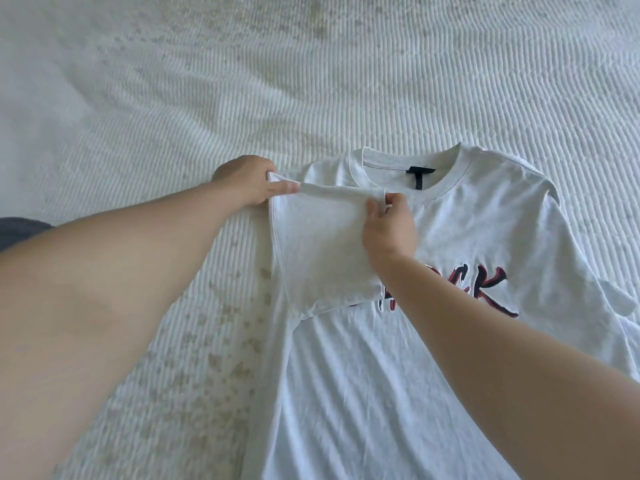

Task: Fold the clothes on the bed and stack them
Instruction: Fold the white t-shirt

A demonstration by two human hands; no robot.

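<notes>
A white T-shirt (433,358) with dark and red lettering on its chest lies face up on the bed, collar at the far end. Its left sleeve (318,251) is folded inward over the chest and covers part of the lettering. My left hand (247,183) pinches the sleeve's outer corner at the shirt's left shoulder. My right hand (389,226) pinches the sleeve's other corner just below the collar. The edge between the two hands is pulled taut. The shirt's right sleeve lies spread out at the right.
The bed (242,81) has a white ribbed cover with small beige marks (221,358) left of the shirt. A dark piece of fabric (20,230) shows at the left edge, behind my left arm.
</notes>
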